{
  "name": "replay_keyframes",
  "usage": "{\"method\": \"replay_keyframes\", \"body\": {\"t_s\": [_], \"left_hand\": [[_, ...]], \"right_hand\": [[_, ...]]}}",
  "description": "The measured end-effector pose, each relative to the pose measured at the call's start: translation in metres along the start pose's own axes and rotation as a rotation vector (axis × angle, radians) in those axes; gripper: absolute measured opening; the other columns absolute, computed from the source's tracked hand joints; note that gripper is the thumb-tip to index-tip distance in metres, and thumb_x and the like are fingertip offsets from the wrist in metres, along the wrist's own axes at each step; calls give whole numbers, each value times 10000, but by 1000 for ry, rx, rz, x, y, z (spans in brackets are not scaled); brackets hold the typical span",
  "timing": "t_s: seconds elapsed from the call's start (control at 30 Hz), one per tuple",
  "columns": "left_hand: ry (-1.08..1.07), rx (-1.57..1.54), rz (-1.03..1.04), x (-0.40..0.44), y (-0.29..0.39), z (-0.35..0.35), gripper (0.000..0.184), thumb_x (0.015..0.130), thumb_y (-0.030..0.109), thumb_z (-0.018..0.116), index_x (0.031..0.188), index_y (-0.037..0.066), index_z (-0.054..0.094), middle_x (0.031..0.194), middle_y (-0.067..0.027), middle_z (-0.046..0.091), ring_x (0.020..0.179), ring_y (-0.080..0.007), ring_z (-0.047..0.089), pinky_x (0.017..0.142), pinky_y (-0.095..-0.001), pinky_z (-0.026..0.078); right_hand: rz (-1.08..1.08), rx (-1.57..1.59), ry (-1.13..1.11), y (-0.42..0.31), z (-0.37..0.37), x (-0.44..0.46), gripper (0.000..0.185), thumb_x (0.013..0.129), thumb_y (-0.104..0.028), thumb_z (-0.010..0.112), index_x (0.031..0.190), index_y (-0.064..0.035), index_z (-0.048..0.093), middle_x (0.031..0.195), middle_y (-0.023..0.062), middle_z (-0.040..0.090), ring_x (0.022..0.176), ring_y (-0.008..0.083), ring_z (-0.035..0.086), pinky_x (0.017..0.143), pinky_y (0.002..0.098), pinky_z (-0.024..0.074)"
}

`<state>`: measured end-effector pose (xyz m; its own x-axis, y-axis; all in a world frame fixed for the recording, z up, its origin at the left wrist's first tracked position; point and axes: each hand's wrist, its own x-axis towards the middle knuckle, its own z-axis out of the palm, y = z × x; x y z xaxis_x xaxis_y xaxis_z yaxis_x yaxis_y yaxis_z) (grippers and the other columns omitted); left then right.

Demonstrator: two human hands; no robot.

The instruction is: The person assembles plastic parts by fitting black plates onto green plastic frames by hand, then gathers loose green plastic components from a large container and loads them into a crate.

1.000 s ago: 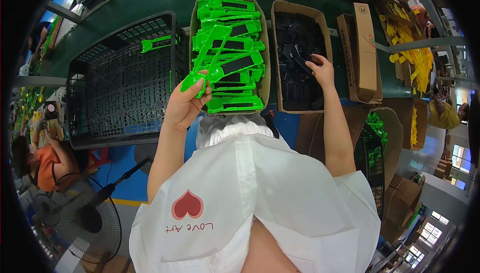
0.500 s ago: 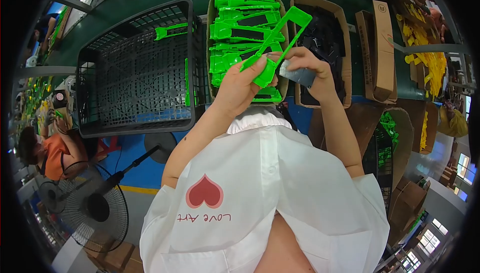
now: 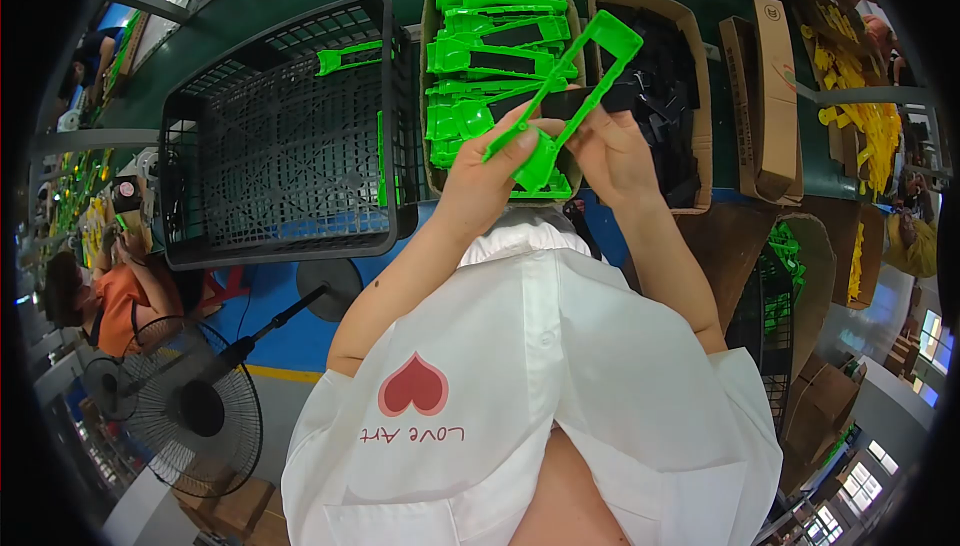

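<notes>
My left hand (image 3: pixel 482 178) is closed on the near end of a green plastic frame (image 3: pixel 616 38), a long part with an open middle. The frame tilts up and to the right above a carton. My right hand (image 3: pixel 620 158) pinches a dark flat plate (image 3: pixel 575 103), which lies behind and across the frame's opening; part of it is hidden by the frame and fingers. Under the hands, a carton (image 3: pixel 432 16) holds several stacked green frames (image 3: pixel 505 61). Right of it, another carton (image 3: pixel 702 96) holds black flat parts (image 3: pixel 668 96).
A black plastic crate (image 3: pixel 280 254) on the left contains a few green parts (image 3: pixel 350 58). Folded cardboard (image 3: pixel 775 96) stands to the right, with yellow parts (image 3: pixel 860 116) beyond. A floor fan (image 3: pixel 200 406) stands lower left, near a person in orange (image 3: pixel 135 306).
My right hand has turned and moved in against the green frame. The plate, earlier low beside the frame and looking shiny grey, now lies across behind its opening.
</notes>
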<state>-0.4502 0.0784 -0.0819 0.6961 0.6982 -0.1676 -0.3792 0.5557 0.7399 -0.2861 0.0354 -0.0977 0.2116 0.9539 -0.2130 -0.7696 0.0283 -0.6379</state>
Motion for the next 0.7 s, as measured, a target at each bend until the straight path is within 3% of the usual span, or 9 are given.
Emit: {"method": "replay_keyframes", "body": {"t_s": [0.03,0.1,0.13,0.2,0.27,0.37,0.4,0.6,0.7], "left_hand": [[34,196,40,0,-3,0,298,922,214,518,1155,39,582,1169,-78,580,1117,-180,501,969,-322,355],[102,595,125,0,-2,-2,257,922,221,515,1104,77,627,1127,-96,603,1119,-198,501,974,-333,351],[120,779,215,-2,4,-1,201,896,160,546,1056,103,653,1091,-123,611,1127,-242,503,966,-334,358],[73,783,269,-6,11,-4,214,859,86,569,1058,94,648,1070,-132,615,1127,-276,504,961,-338,365],[51,944,370,-9,9,-12,313,770,-50,594,1061,59,629,1131,-151,582,1128,-319,498,947,-348,381],[47,980,504,-8,13,-5,370,721,-74,605,1074,35,600,1243,-156,510,1143,-337,478,945,-361,384],[49,1056,567,-9,12,-6,437,656,-105,603,1072,25,582,1322,-151,440,1187,-351,441,952,-373,379],[197,1434,857,-8,11,-5,506,563,-124,582,1053,6,584,1306,-163,461,1210,-350,429,959,-459,359],[92,1561,939,-6,5,-12,520,545,-121,574,1052,-7,579,1261,-168,498,1192,-348,451,959,-487,349]], "right_hand": [[-8,0,70,12,3,-5,156,889,-99,562,1043,-95,543,930,-13,599,843,106,556,723,299,444],[121,-35,-61,10,-5,-7,98,889,-113,563,977,-70,567,745,-1,572,607,77,508,527,240,397],[67,-196,-8,5,-4,-9,85,890,-119,560,939,-52,574,673,1,542,525,67,458,461,220,344],[-39,-458,32,-7,-2,-14,125,897,-123,543,886,-11,598,566,9,505,402,49,380,366,187,265],[17,-658,-31,-23,-2,-18,162,900,-146,549,922,3,610,599,20,559,436,35,440,389,174,323],[23,-750,-79,-22,-1,-23,182,903,-166,553,916,6,614,621,27,590,454,35,479,403,167,358],[2,-767,-76,-20,-1,-24,188,904,-172,554,911,6,614,626,28,596,458,35,489,406,166,367],[-87,-799,25,-5,17,-30,199,905,-192,564,906,0,615,631,24,597,464,37,496,406,170,372],[-103,-773,72,-2,16,-27,193,905,-188,564,914,-2,614,635,25,599,463,37,496,401,169,366]]}}
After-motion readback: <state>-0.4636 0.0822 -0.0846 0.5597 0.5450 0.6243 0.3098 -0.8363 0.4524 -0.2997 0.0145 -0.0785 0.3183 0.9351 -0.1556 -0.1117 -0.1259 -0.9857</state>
